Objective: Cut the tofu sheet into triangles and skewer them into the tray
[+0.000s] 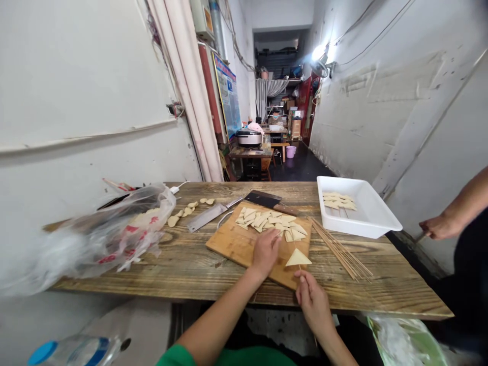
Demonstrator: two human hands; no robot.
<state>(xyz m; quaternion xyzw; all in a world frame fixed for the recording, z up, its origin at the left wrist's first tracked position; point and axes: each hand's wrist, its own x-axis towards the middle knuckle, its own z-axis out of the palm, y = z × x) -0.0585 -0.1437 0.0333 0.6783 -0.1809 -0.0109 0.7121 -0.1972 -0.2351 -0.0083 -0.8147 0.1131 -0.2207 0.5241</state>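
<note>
My right hand is closed around a thin wooden skewer, which carries a pale yellow triangular slice near its upper end. My left hand reaches to the near edge of a pile of similar triangular slices. Its fingers are curled together at the pile, and what they pinch, if anything, is hidden. The pile lies on a wooden cutting board, set at an angle on the table. Loose bamboo skewers lie in a bundle just right of the board.
Behind the board lie a cleaver and a second broad knife. Round pale pieces and a plastic bag are at left on the wooden table. A white tray holds skewered slices. Another person's hand is at right.
</note>
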